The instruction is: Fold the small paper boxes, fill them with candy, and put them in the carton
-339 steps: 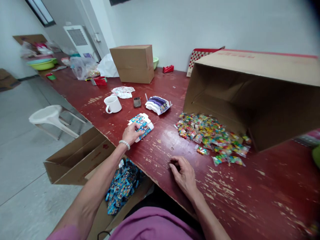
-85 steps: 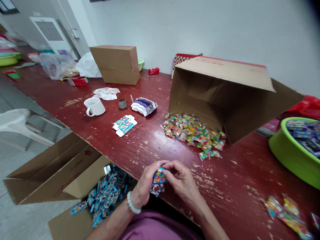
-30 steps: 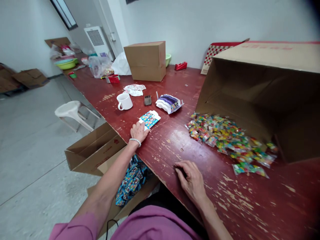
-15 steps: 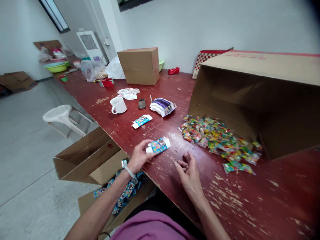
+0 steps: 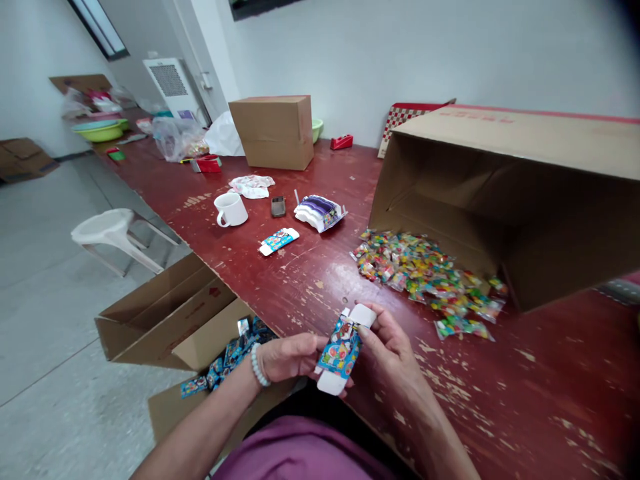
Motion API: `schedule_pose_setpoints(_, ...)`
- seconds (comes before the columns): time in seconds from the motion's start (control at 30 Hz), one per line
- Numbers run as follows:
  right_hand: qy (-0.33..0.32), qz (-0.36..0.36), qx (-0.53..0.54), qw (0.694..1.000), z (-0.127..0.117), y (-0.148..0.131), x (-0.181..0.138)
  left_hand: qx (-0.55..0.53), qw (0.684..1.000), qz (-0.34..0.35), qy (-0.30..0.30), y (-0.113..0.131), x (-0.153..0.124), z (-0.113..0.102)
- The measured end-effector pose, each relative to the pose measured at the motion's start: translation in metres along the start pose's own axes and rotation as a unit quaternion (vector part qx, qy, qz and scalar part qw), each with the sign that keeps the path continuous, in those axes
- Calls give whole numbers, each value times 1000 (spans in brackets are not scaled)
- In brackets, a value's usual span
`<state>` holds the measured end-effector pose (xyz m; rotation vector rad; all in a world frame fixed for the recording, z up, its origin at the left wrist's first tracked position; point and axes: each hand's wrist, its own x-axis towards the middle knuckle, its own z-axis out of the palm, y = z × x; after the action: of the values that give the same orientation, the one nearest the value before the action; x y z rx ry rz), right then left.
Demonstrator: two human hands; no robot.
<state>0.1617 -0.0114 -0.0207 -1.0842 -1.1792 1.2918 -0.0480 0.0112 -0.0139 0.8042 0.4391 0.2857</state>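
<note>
Between my two hands is a small blue printed candy box (image 5: 341, 348) with white end flaps sticking out at both ends. My left hand (image 5: 295, 355) grips its lower left side, some fingers hidden beneath. My right hand (image 5: 393, 340) pinches the upper end near the flap, thumb on top. Another flattened blue box (image 5: 279, 241) lies on the red table (image 5: 240, 263) beyond. To the right, a heap of small clear candy packets (image 5: 415, 267) spills from a large cardboard carton (image 5: 450, 193) lying on its side.
On the table stand a white mug (image 5: 232, 209), a dark phone-like device (image 5: 278, 207), a purple-and-white packet (image 5: 320, 212) and a closed carton (image 5: 271, 132). Below the left edge, an open carton (image 5: 185, 353) holds many blue boxes. A white stool (image 5: 107, 230) stands on the floor.
The candy box has come nearer to my body and turned more upright. My right hand, earlier apart from it with fingers curled, has taken hold of its upper end.
</note>
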Motion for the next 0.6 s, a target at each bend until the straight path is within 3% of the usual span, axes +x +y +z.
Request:
schedule_pose_setpoints(0.23, -93, 48, 11, 994, 0, -8, -9, -46, 999, 10, 21, -16, 26, 24)
schedule_pose_setpoints(0.47, -39, 56, 65, 996, 10, -6, -13, -30, 992, 63, 105, -18, 25, 32)
schedule_pose_setpoints(0.6, -61, 80, 98, 990, 13, -2, -19, -23, 978, 61, 196, -16, 27, 35)
